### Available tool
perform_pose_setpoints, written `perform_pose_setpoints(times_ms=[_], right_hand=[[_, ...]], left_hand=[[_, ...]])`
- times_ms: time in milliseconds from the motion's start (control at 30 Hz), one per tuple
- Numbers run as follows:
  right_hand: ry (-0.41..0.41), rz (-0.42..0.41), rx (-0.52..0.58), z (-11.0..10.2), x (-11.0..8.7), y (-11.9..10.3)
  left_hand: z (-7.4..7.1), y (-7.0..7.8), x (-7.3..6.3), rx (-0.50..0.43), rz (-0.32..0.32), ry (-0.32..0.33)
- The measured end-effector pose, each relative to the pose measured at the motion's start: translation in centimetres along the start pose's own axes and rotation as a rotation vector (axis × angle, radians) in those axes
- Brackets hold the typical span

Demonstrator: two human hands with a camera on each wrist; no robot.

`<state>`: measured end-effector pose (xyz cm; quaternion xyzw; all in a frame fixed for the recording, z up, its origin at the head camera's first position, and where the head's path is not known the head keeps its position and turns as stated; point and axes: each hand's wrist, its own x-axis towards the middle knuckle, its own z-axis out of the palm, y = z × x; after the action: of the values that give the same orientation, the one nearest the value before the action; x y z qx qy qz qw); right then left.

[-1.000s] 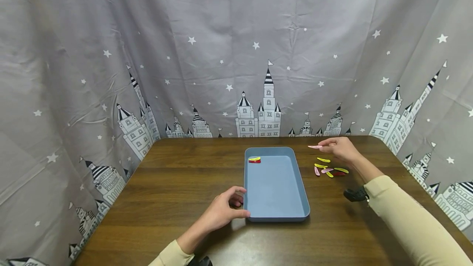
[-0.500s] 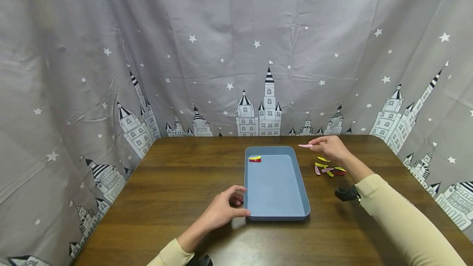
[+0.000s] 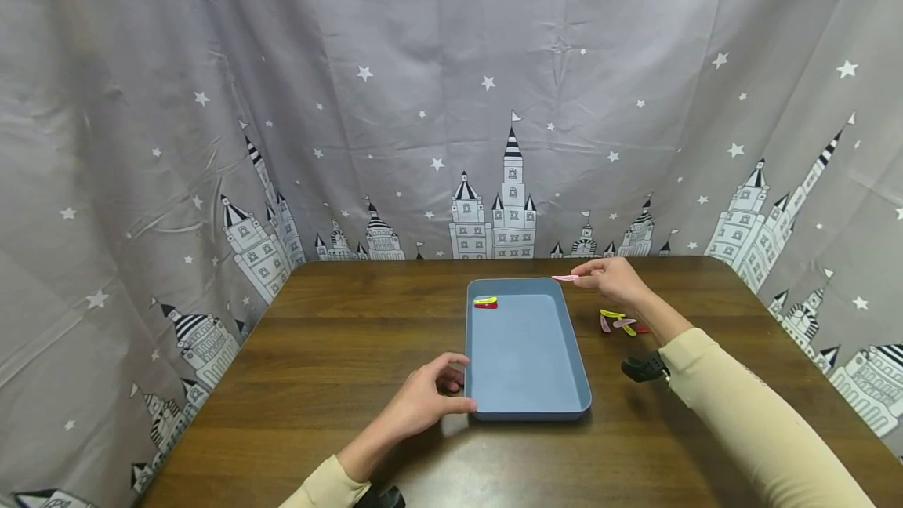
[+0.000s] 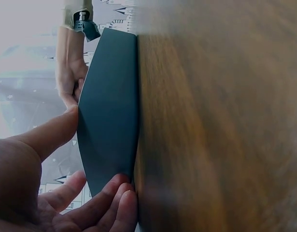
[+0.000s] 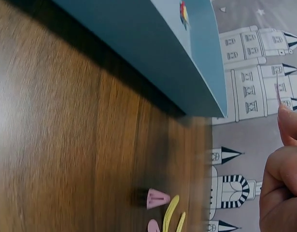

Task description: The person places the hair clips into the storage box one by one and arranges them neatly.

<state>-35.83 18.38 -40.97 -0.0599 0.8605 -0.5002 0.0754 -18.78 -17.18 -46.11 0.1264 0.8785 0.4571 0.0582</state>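
A pink snap hair clip (image 3: 564, 278) is pinched between the thumb and fingertips of my right hand (image 3: 612, 281), held up by the far right corner of the blue-grey tray (image 3: 527, 359). In the right wrist view the clip (image 5: 278, 89) shows edge-on. My left hand (image 3: 426, 398) rests at the tray's near left side; the left wrist view shows its thumb at the rim and its fingertips against the outer wall (image 4: 109, 106). Inside the tray, at the far left, a yellow hair clip (image 3: 485, 300) lies beside a red hair clip (image 3: 486, 306).
Right of the tray, a loose group of pink, yellow and red hair clips (image 3: 625, 323) lies on the wooden table (image 3: 339, 335), partly hidden by my right forearm. A grey castle-print curtain (image 3: 395, 139) hangs behind the table.
My right hand has moved left with the pink hair clip, from above the loose clips to the tray's far right corner. The left hand and the tray have stayed put.
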Motion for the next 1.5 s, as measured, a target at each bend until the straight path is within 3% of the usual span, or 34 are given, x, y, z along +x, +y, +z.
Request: perform_pose_setpoints(times_ms=[600, 1500], right_hand=[[-0.023, -0.024, 0.063, 4.1, 1.1, -1.8], [-0.07, 0.037, 0.111, 9.6, 1.9, -2.7]], left_hand=[[0.1, -0.2, 0.0, -0.026, 0.011, 0.014], [0.1, -0.2, 0.1, -0.028, 0.01, 0.013]])
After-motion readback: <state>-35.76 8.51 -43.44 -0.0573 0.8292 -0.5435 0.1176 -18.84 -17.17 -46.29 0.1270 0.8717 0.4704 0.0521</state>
